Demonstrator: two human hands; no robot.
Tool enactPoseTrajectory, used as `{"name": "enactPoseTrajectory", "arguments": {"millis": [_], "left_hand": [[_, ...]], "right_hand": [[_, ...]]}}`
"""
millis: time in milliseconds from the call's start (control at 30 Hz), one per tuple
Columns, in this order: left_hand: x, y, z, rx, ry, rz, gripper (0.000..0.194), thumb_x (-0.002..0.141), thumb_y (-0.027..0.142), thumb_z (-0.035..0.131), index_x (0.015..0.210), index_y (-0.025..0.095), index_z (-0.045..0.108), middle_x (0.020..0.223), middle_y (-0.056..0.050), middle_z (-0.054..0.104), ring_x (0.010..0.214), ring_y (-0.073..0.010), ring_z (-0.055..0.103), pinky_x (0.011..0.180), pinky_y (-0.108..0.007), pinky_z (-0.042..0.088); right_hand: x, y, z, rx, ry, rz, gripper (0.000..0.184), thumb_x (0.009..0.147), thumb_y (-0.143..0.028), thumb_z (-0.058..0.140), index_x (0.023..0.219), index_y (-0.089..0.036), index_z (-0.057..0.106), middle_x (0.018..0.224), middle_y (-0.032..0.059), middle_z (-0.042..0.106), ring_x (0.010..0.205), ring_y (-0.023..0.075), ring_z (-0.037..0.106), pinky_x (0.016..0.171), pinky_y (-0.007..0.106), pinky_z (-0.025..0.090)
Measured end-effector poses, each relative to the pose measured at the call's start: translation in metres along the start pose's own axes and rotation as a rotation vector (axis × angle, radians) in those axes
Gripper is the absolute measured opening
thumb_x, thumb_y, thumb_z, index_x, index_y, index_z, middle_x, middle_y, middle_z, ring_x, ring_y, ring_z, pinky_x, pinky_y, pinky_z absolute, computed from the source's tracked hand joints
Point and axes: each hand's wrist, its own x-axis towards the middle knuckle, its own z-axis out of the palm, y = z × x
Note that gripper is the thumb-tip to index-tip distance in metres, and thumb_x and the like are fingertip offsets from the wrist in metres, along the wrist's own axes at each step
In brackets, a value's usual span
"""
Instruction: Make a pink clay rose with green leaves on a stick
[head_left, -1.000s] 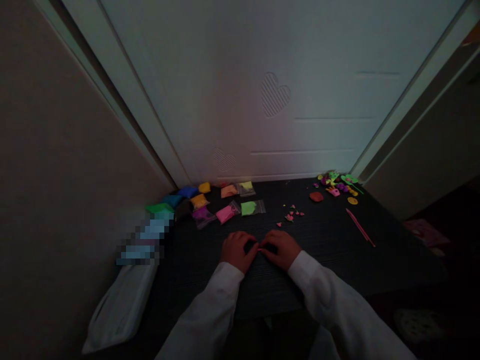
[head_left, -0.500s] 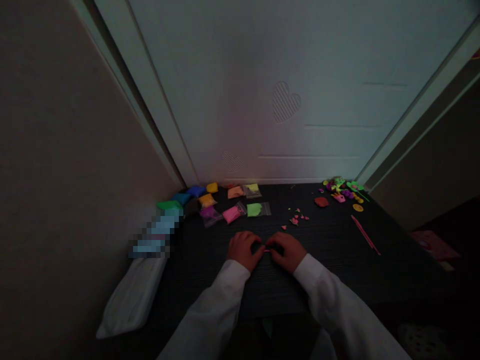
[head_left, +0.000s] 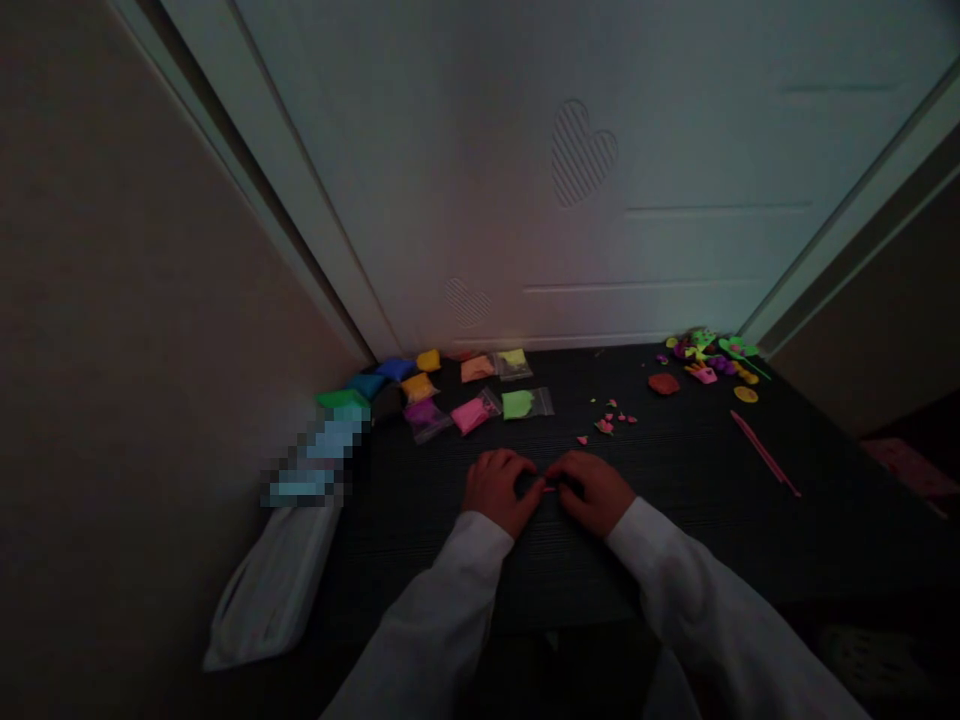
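A small pink strip of modelling clay [head_left: 550, 488] lies between my hands, low over the dark tabletop. My left hand [head_left: 501, 490] is curled, thumb and fingers closed at the strip's left end. At its other end my right hand [head_left: 598, 490] pinches in the same way, with the fingertips of both hands almost meeting. Fingers cover most of the strip. Just beyond lie several small pink clay bits [head_left: 606, 425], some with green on them. Two pink modelling tools [head_left: 765, 453] rest farther right.
Bags of coloured clay, including a pink bag [head_left: 474, 411] and a green bag [head_left: 517, 404], lie at the back left. A red clay lump [head_left: 663, 384] and a heap of small clay figures [head_left: 712, 358] are at the back right. A white package [head_left: 274, 585] lies along the left edge.
The camera view has tilted and shifted slightly, so everything sits a little differently. My hands stay around the pink strip, their fingertips a bit closer together at the top.
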Motion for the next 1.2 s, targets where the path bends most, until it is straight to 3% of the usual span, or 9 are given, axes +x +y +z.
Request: {"name": "enactPoseTrajectory", "arguments": {"millis": [233,633,900,1200], "left_hand": [[0.000,0.002,-0.001,0.015,-0.020,-0.019,0.022,0.066,0.038,0.053,0.082,0.024,0.057,0.089,-0.002,0.054,0.089,-0.0201,0.043,0.076,-0.035,0.034],[-0.002,-0.003,0.004,0.004,0.050,0.038,0.022,0.070,0.042,0.047,0.082,0.025,0.055,0.088,-0.001,0.053,0.088,-0.0194,0.043,0.074,-0.035,0.035],[-0.004,-0.021,0.000,-0.171,0.048,0.157,0.018,0.072,0.029,0.047,0.081,0.020,0.059,0.086,-0.003,0.056,0.086,-0.0155,0.047,0.079,-0.032,0.036],[-0.006,-0.026,0.007,-0.130,0.064,0.204,0.023,0.067,0.040,0.052,0.080,0.024,0.064,0.087,-0.003,0.059,0.087,-0.0187,0.046,0.077,-0.035,0.038]], "right_hand": [[0.000,0.000,0.000,0.004,-0.017,0.018,0.026,0.066,-0.009,0.044,0.087,-0.019,0.055,0.084,0.0024,0.056,0.082,0.0150,0.050,0.075,0.030,0.038],[0.001,-0.001,-0.001,-0.011,-0.003,-0.012,0.024,0.066,-0.009,0.044,0.085,-0.019,0.055,0.080,0.0023,0.056,0.078,0.0142,0.051,0.072,0.029,0.040],[0.001,0.006,0.005,-0.049,0.011,-0.049,0.016,0.067,-0.026,0.054,0.081,-0.020,0.058,0.085,0.0043,0.055,0.082,0.0160,0.050,0.074,0.031,0.040],[0.001,0.006,0.007,-0.068,0.020,-0.054,0.012,0.072,-0.027,0.050,0.080,-0.022,0.058,0.084,0.0029,0.055,0.081,0.0143,0.050,0.074,0.029,0.039]]}}
